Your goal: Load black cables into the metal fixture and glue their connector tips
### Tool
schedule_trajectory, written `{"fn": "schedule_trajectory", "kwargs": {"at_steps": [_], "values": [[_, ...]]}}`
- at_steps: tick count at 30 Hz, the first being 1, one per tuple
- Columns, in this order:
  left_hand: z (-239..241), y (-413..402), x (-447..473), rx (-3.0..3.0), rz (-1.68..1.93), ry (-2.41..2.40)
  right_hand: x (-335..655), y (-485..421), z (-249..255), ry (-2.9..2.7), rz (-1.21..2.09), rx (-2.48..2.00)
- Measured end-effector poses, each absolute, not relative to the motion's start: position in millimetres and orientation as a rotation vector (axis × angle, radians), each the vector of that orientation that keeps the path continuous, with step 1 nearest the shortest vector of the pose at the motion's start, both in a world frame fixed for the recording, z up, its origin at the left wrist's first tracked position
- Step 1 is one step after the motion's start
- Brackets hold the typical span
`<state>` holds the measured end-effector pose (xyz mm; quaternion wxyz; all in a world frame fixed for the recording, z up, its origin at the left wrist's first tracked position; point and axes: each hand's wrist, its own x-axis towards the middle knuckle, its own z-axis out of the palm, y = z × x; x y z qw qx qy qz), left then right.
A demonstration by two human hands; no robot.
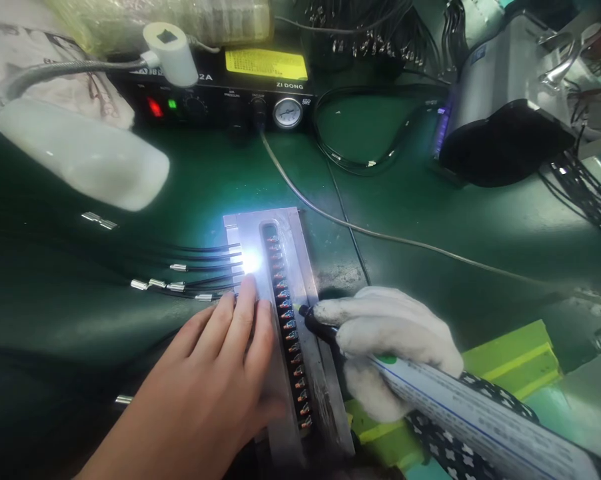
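My bare left hand lies over the left side of a metal fixture, its fingers stretched out and fingertips beside a bright glare. Black wires with silver crimp terminals run onto the fixture from the left. A long slot in the fixture holds a row of small copper-coloured contacts. In a white glove, my right hand is closed around a white printed glue tube with a black nozzle. The nozzle's thin tip points left at the contacts near the slot's middle; whether it touches them I cannot tell.
A black control box with a round gauge stands at the back. A grey cable crosses the green table. The white lamp head hangs at left; a grey-black device stands back right. Yellow-green strips lie at right.
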<state>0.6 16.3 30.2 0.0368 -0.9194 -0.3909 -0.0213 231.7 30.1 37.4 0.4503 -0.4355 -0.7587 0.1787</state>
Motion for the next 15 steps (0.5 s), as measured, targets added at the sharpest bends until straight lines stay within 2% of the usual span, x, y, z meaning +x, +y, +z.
{"fn": "schedule_trajectory", "kwargs": {"at_steps": [15], "values": [[27,16,0,-2.824,-0.046,-1.199,234,35,27,-1.96,0.373,-0.965]]}}
